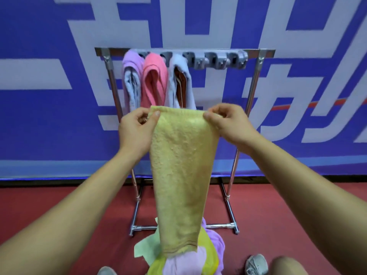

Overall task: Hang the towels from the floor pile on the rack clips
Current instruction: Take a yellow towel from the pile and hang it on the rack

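A yellow towel (178,165) hangs full length in front of the rack (256,76), held up by its top edge at about the height of the rack's middle. Its upper edge is stretched flat between two hands, and its lower hem reaches down to the pile of towels (210,253) on the floor in front of the rack's base.

The left hand (137,128) pinches the towel's top left corner: the thumb lies on the near face of the cloth and the curled fingers close behind it. The right hand (228,124) pinches the top right corner the same way, thumb in front and fingers bent behind the edge. Both forearms reach forward towards the rack, bare to the frame's edge.

The pile holds purple, yellow-green and pale green cloth, bunched together just in front of the rack's bottom crossbar.

Along the rack's top bar runs a grey strip of clips (216,60). On the left part of that bar three towels hang side by side, touching each other: a purple towel (131,76), a pink towel (155,80), and a pale grey towel (178,76) with a brown inner face. More grey clips show along the right part of the bar.

The rack stands on a red floor (79,215) against a blue wall banner (39,116) with large white characters. A grey shoe (256,263) and a bare knee (286,266) show in front of the rack, to the right of the pile.
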Demonstrator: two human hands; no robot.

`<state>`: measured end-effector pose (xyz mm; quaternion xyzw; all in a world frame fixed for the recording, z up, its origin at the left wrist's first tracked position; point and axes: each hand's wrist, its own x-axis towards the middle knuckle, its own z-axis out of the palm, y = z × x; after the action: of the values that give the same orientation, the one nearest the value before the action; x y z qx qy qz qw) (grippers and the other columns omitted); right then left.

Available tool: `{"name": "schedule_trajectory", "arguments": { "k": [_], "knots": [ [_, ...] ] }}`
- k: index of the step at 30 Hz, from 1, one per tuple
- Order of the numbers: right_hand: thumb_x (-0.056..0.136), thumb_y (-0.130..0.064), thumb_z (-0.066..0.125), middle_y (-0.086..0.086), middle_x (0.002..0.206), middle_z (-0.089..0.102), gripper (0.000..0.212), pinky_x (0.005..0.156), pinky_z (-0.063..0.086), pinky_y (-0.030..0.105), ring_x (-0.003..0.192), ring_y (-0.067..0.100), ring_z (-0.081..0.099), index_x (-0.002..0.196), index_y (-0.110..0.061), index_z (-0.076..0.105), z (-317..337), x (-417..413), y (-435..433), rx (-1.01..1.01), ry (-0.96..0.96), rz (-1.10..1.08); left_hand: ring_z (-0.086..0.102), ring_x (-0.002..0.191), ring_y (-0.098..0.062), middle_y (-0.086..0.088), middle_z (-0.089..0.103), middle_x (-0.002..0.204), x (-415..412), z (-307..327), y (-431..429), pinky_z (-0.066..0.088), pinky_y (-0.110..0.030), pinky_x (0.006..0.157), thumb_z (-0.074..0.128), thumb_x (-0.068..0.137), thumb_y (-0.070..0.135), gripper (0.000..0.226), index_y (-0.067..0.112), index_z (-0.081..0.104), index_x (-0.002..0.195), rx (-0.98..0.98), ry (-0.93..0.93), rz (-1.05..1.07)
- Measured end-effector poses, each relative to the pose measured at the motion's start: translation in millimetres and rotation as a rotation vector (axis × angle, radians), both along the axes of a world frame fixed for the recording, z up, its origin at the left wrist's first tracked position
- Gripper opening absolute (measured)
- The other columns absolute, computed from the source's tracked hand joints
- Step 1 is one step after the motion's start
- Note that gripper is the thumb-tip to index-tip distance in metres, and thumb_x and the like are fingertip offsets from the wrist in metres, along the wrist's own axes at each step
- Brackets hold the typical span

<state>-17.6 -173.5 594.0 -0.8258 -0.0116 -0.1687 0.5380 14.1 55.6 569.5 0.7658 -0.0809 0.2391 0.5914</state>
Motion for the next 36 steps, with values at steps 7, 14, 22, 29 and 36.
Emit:
{"name": "schedule_trajectory", "arguments": {
  "k": [7, 14, 22, 29, 36],
  "knots": [
    [0.094, -0.011, 0.067, 0.017, 0.08, 0.062, 0.021, 0.063, 0.057, 0.03, 0.065, 0.022, 0.061, 0.096, 0.01, 0.07, -15, -1, 19, 0.329, 0.304, -0.088, 0.046, 0.063, -0.019, -0.007, 0.05, 0.063, 9, -29, -26, 0.042, -0.034, 0.061, 0.07, 0.084, 0.031, 0.037, -0.004, 0.064, 0.076, -0.182, 0.354, 0.137],
    [0.092, -0.01, 0.07, 0.018, 0.079, 0.067, 0.022, 0.05, 0.057, 0.023, 0.053, 0.019, 0.064, 0.097, 0.011, 0.069, -11, -2, 26, 0.389, 0.29, -0.082, 0.064, 0.063, -0.026, -0.01, 0.065, 0.064, -6, -24, -45, 0.062, -0.054, 0.07, 0.068, 0.077, 0.038, 0.028, 0.011, 0.069, 0.076, -0.229, 0.319, 0.037],
    [0.092, -0.007, 0.065, 0.024, 0.084, 0.073, 0.013, 0.065, 0.063, 0.032, 0.069, 0.025, 0.071, 0.084, 0.0, 0.071, -3, -9, 43, 0.33, 0.191, -0.033, 0.066, 0.077, -0.014, 0.007, 0.068, 0.084, -44, -23, -62, 0.055, -0.041, 0.075, 0.07, 0.089, 0.041, 0.014, 0.034, 0.08, 0.095, 0.064, 0.016, 0.021],
    [0.094, -0.012, 0.068, 0.017, 0.081, 0.075, 0.016, 0.065, 0.062, 0.027, 0.066, 0.014, 0.071, 0.095, 0.003, 0.074, -1, -16, 48, 0.362, 0.167, 0.072, 0.071, 0.099, -0.01, 0.006, 0.077, 0.1, -55, -23, -56, 0.055, -0.028, 0.09, 0.065, 0.087, 0.025, 0.029, 0.029, 0.075, 0.114, -0.125, 0.098, -0.274],
    [0.093, -0.012, 0.06, 0.002, 0.076, 0.066, 0.014, 0.064, 0.05, 0.03, 0.066, 0.01, 0.056, 0.088, -0.015, 0.073, -4, -20, 47, 0.073, 0.097, 0.028, 0.068, 0.09, -0.009, 0.005, 0.07, 0.103, -45, -45, -36, 0.051, -0.025, 0.082, 0.067, 0.091, 0.004, 0.033, 0.029, 0.061, 0.112, -0.161, 0.096, -0.101]
  ]
}}
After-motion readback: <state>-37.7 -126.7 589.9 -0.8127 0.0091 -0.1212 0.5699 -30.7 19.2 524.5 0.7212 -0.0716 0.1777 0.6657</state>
